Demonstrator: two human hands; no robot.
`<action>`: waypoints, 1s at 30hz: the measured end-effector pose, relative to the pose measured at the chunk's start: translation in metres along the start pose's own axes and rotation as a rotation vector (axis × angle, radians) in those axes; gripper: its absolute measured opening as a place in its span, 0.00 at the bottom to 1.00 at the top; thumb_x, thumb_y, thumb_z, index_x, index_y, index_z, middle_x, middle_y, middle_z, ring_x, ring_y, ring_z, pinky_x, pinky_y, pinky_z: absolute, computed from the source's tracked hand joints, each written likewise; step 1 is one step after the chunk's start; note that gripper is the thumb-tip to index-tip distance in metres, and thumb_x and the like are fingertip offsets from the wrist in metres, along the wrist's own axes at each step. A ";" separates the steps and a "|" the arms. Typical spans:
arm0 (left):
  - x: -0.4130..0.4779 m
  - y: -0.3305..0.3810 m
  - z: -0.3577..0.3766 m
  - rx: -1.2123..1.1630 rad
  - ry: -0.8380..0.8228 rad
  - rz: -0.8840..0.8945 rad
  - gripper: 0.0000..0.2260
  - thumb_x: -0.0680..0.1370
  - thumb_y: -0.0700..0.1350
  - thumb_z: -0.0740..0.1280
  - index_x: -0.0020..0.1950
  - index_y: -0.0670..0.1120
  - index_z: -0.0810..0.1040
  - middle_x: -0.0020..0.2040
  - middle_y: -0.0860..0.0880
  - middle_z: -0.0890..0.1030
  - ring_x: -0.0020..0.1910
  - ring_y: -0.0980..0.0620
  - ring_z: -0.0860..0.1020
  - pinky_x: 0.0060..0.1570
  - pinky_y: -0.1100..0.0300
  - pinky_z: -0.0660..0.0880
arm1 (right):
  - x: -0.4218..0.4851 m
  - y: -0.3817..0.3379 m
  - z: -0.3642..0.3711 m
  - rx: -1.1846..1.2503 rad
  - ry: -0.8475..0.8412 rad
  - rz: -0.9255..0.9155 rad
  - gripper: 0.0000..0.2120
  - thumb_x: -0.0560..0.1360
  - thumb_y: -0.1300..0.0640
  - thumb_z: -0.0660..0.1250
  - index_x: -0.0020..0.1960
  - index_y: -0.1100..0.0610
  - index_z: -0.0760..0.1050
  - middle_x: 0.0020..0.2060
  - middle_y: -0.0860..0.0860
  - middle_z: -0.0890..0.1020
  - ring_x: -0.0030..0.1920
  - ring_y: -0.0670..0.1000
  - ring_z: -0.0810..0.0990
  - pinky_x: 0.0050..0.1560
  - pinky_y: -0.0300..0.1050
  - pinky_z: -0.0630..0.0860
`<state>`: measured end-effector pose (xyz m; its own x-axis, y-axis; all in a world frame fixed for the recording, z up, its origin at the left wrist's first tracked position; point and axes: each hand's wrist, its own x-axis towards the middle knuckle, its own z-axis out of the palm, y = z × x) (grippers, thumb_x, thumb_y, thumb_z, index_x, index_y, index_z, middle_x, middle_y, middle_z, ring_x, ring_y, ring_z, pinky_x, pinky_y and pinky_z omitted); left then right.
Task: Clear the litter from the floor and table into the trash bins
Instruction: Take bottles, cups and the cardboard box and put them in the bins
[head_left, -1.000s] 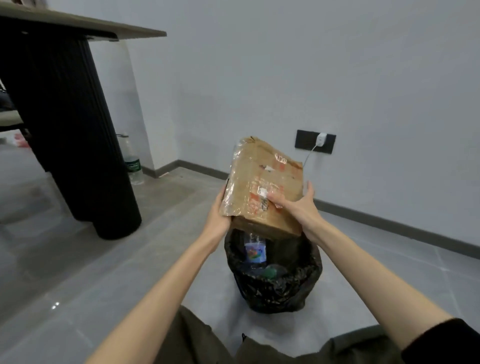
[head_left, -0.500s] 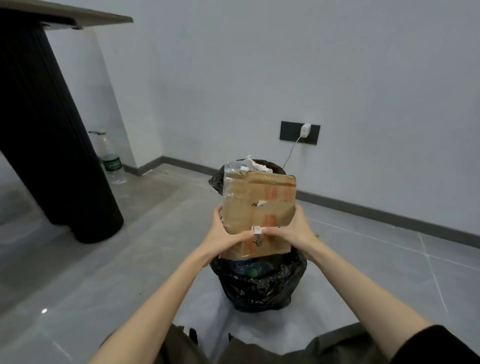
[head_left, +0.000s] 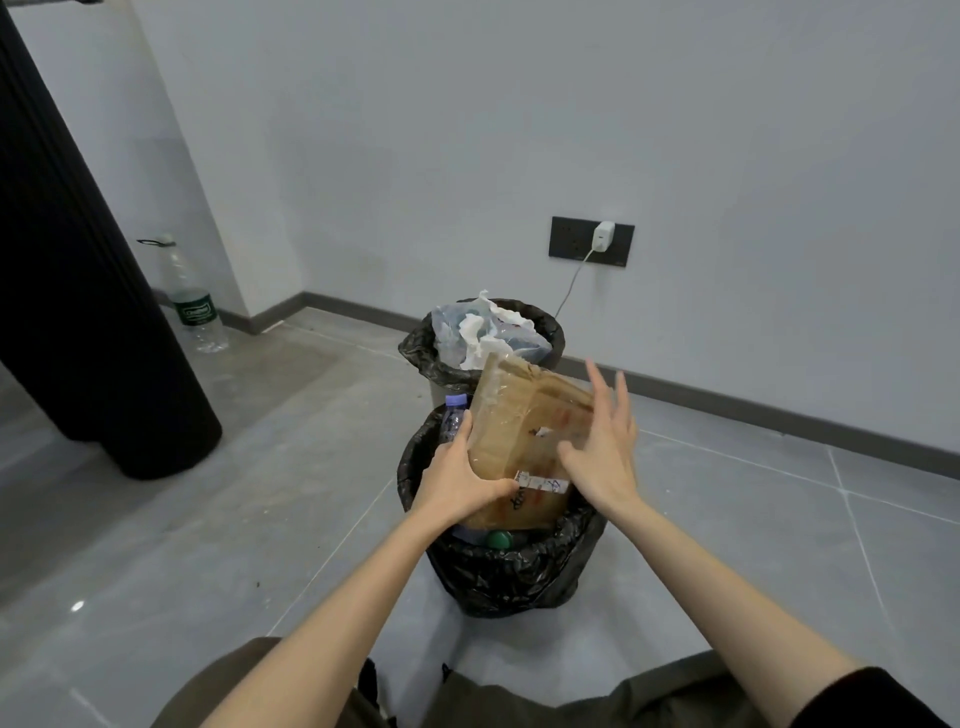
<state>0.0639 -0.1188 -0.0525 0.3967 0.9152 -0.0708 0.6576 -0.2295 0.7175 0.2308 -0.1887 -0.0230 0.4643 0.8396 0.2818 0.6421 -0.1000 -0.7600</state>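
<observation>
At frame centre, our left hand (head_left: 457, 480) grips the cardboard box (head_left: 524, 431), tilted in the near trash bin (head_left: 498, 577); our right hand (head_left: 602, 457) is at its face, fingers spread wide.

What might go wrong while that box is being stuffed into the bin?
The cardboard box sticks well out of the near bin, which already holds bottles, so it may jam or tip out. Only the left hand holds it; the right hand is open, so it could slip. Pushing harder might knock the purple-capped bottle at the rim out.
</observation>
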 end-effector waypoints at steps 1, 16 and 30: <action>-0.001 -0.002 0.003 -0.005 0.003 -0.015 0.53 0.60 0.66 0.72 0.77 0.60 0.45 0.66 0.48 0.73 0.61 0.48 0.75 0.57 0.52 0.74 | 0.003 -0.001 0.000 -0.056 -0.031 -0.064 0.42 0.70 0.67 0.64 0.76 0.39 0.53 0.78 0.47 0.47 0.75 0.52 0.49 0.65 0.45 0.61; -0.019 -0.010 -0.004 -0.121 -0.019 -0.145 0.60 0.65 0.59 0.76 0.75 0.44 0.31 0.76 0.43 0.59 0.74 0.46 0.62 0.70 0.50 0.64 | 0.003 -0.004 0.012 -0.214 -0.310 -0.167 0.29 0.76 0.59 0.62 0.75 0.48 0.59 0.75 0.48 0.59 0.73 0.52 0.62 0.71 0.52 0.65; -0.056 0.024 -0.129 -0.248 0.188 -0.031 0.32 0.79 0.53 0.62 0.78 0.48 0.50 0.71 0.47 0.68 0.62 0.50 0.73 0.64 0.55 0.68 | 0.001 -0.131 -0.007 0.004 -0.136 -0.310 0.14 0.76 0.60 0.61 0.62 0.51 0.72 0.55 0.45 0.74 0.51 0.45 0.75 0.53 0.46 0.75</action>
<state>-0.0250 -0.1327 0.0580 0.2380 0.9711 0.0180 0.4822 -0.1342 0.8657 0.1513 -0.1790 0.0815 0.1611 0.8935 0.4191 0.7376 0.1732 -0.6526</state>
